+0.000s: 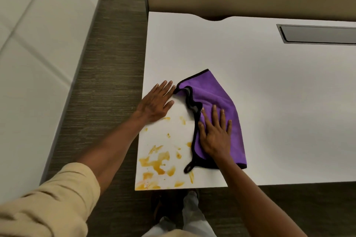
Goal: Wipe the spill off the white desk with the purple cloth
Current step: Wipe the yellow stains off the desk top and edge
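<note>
I am pressing my right hand (215, 132) flat on the purple cloth (215, 98), fingers straight and released, not gripping the fabric. The cloth is lying folded on the white tabletop (269, 102), just to the right of the orange spill (158, 161), its black edge touching one blot. My left hand (156, 102) is resting flat beyond the spill, fingers also released, fingertips touching the cloth's far corner. I think I should be pushing the cloth leftward with even pressure and gathering the spill inward, away from the tabletop edge. A dark slot (317, 34) is sitting well apart, far right of the spill; nothing is blocking the way except my own left hand.
</note>
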`<state>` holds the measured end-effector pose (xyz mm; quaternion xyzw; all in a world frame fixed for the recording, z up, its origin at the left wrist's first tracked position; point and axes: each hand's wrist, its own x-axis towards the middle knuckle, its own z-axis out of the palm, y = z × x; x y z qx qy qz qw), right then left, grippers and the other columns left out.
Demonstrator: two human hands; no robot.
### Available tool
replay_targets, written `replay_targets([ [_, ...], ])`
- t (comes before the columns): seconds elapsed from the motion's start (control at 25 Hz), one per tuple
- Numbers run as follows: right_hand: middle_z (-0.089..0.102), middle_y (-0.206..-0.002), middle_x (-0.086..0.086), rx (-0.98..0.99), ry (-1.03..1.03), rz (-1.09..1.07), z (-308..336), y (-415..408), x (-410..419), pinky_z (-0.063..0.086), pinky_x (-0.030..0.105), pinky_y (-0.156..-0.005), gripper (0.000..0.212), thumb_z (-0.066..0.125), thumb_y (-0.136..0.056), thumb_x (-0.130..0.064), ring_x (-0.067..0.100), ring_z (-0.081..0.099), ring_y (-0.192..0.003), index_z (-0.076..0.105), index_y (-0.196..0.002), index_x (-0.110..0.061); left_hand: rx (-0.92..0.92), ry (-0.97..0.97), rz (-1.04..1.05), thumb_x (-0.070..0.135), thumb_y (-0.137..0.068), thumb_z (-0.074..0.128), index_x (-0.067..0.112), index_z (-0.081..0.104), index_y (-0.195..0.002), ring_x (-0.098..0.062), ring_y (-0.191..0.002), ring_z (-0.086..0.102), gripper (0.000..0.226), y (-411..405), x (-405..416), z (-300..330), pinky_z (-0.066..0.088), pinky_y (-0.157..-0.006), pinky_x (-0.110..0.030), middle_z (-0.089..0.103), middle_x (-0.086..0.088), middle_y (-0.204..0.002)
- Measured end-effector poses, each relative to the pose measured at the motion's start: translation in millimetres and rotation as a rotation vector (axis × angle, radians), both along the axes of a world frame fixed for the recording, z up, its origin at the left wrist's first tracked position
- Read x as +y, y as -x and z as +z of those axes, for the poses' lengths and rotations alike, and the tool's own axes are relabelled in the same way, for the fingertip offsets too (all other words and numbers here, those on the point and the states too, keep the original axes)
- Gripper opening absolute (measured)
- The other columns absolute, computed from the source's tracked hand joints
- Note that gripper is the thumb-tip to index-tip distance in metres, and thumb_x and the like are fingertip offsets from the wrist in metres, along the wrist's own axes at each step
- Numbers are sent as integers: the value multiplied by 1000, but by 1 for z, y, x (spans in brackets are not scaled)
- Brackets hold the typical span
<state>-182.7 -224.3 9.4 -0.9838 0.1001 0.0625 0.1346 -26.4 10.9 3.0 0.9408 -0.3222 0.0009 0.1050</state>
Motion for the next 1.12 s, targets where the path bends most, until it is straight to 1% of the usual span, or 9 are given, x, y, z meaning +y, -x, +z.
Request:
replay_targets([
  [0.12, -9, -174, -9, -18, 16, 158, -2, 68, -4, -2, 51, -128, 59, 13, -106, -61, 21, -14, -160, -1, -162, -46, 2, 4, 20, 39, -107, 40, 15, 22, -160, -22, -157, 13, 61, 2, 1, 2, 11, -127, -42, 17, -5, -168],
  [0.2, -11, -173, -10, 8, 22, 190, -3, 83, -15, -2, 51, -128, 60, 14, -106, -63, 20, -14, -160, -1, -161, -47, -8, 18, 29, 40, -107, 39, 16, 23, -160, -21, -156, 13, 60, 2, 1, 2, 11, -127, -41, 17, -4, -168],
  [0.32, -10, -174, -5, 26, 57, -13, 1, 61, -7, -3, 52, -129, 61, 11, -104, -63, 22, -14, -159, -6, -161, -46, -6, 0, 33, 41, -107, 36, 16, 22, -161, -20, -157, 12, 60, 1, 2, -2, 10, -128, -41, 15, -3, -169],
  [0.4, -13, -173, -2, 47, -5, -213, 4, 37, 11, -6, 54, -128, 62, 9, -105, -61, 25, -16, -159, -14, -160, -43, 19, -7, 36, 41, -108, 34, 16, 19, -161, -20, -157, 9, 61, 1, 1, -1, 8, -128, -41, 12, -3, -170],
  [0.48, -18, -172, -2, 45, -38, -271, 5, 34, 28, -8, 55, -128, 64, 11, -106, -60, 26, -20, -158, -18, -159, -41, 23, -14, 35, 41, -108, 33, 16, 16, -162, -20, -157, 6, 62, 4, 1, -1, 6, -128, -40, 9, -3, -170],
  [0.68, -15, -172, -13, 15, 27, 154, -2, 99, 3, 0, 54, -129, 59, 10, -105, -63, 17, -19, -158, -6, -160, -49, 37, 17, 28, 42, -107, 37, 17, 20, -161, -19, -157, 10, 61, 5, 3, -1, 7, -128, -40, 13, -3, -169],
  [0.76, -13, -172, -12, 33, 64, 107, -3, 97, -17, 3, 53, -129, 60, 10, -104, -62, 17, -17, -159, -5, -161, -48, 35, 30, 21, 42, -107, 38, 16, 23, -160, -20, -157, 12, 61, 5, 2, -5, 8, -128, -40, 16, -4, -169],
  [0.92, -11, -173, -2, 47, 44, -242, -3, 78, 19, -2, 55, -128, 63, 10, -104, -60, 24, -18, -159, -7, -162, -41, 27, 35, 42, 42, -107, 38, 18, 22, -161, -19, -157, 11, 61, 1, 5, -2, 8, -128, -39, 14, -2, -169],
  [1.12, -1, -175, -4, -46, 31, 4, -11, 124, 74, 2, 54, -128, 63, 24, -105, -58, 26, -5, -161, 5, -163, -42, 30, 52, 47, 43, -107, 38, 20, 22, -161, -17, -157, 11, 61, 1, 4, -1, 8, -127, -39, 15, -1, -169],
])
